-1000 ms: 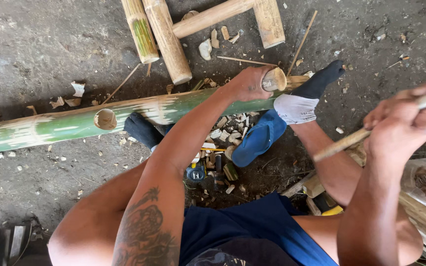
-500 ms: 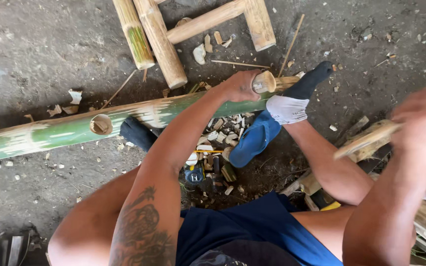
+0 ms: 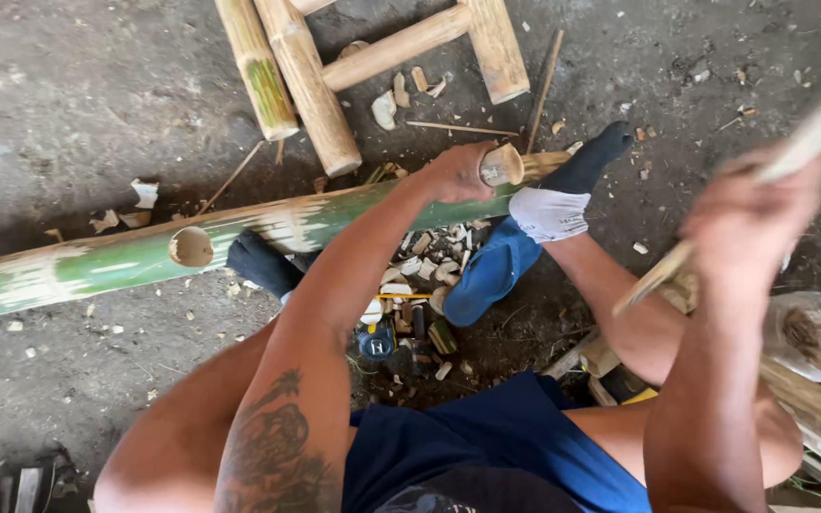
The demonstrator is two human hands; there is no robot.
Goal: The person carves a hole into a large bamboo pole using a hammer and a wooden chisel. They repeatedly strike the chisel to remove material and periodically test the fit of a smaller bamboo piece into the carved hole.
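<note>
- left hand [image 3: 456,173] wrapped round a short bamboo peg [image 3: 502,165], standing upright on the green bamboo pole [image 3: 125,261], which runs sideways
- right hand [image 3: 753,214] clenched on a blurred wooden stick [image 3: 810,128], raised well off to the peg's right

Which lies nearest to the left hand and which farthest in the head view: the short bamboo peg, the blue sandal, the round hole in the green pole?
From the left hand:
1. Short bamboo peg, held in it, on the green pole.
2. Blue sandal, below and slightly right.
3. Round hole, far along the pole, left.
</note>
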